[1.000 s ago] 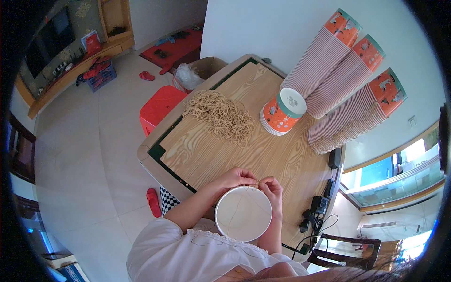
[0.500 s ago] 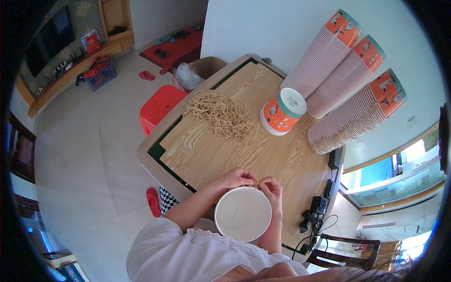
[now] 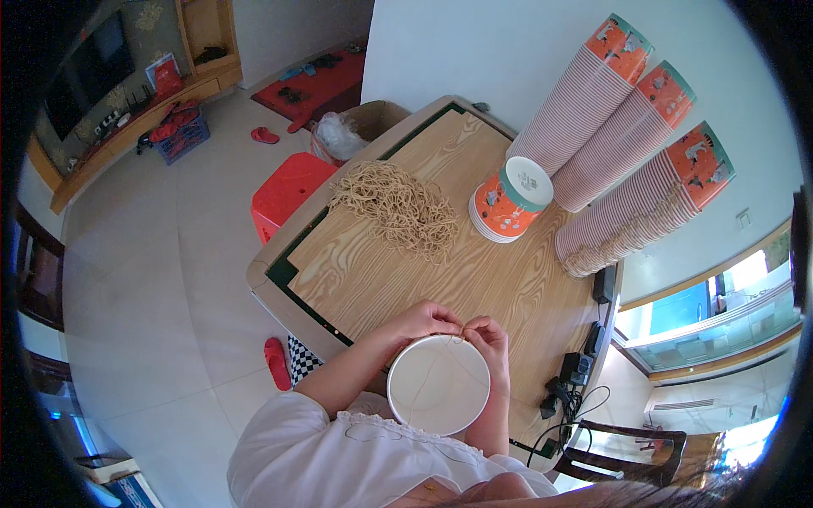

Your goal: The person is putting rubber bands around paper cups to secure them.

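Observation:
A white paper bucket (image 3: 438, 394) sits against my body with its round open mouth toward me. Both hands meet at its far rim. My left hand (image 3: 430, 321) is closed, thumb and fingertips pinching tan twine (image 3: 458, 340) at the rim. Close beside it, my right hand (image 3: 490, 339) is closed as well, pinching the twine. A thin strand runs over the bucket's mouth. The fingertips partly hide the place where the twine meets the rim. Farther off on the wood-grain table (image 3: 508, 292) lies a loose heap of tan twine (image 3: 394, 207).
Behind the heap, a short stack of upside-down orange paper buckets (image 3: 508, 203) stands near tall leaning stacks (image 3: 584, 110); twine hangs along the nearest one (image 3: 639, 216). Black adapters and cables (image 3: 572, 377) lie at the right edge. A red stool (image 3: 292, 190) stands left of the table.
Both hands stay at the bucket's far rim, with only slight finger movement: the right fingertips have drawn a little closer to the left ones.

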`<state>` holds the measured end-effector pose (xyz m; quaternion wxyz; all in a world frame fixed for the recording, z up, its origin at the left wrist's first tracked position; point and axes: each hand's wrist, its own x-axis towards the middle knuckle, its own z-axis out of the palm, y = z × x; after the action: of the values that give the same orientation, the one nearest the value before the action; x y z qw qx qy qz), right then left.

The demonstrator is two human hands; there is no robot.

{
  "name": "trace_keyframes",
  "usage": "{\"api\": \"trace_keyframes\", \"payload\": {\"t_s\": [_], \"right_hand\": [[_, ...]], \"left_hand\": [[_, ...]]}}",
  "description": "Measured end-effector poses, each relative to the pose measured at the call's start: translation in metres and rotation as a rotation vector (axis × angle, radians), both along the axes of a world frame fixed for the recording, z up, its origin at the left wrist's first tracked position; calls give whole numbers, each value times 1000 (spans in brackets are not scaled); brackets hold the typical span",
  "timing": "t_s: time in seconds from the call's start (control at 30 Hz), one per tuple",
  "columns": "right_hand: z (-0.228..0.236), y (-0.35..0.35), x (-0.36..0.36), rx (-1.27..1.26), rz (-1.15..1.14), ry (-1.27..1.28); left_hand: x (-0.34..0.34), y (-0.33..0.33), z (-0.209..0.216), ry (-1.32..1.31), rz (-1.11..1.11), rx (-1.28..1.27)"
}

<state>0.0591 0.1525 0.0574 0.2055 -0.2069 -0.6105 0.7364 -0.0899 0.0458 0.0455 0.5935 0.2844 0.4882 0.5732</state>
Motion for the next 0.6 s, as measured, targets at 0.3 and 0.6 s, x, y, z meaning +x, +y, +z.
{"api": "trace_keyframes", "payload": {"t_s": [0.3, 0.6], "right_hand": [[1, -1, -1, -73, -1, 3], [-2, -3, -2, -170, -90, 18]], "left_hand": [[-3, 1, -7, -70, -29, -6], [0, 1, -1, -138, -7, 13]]}}
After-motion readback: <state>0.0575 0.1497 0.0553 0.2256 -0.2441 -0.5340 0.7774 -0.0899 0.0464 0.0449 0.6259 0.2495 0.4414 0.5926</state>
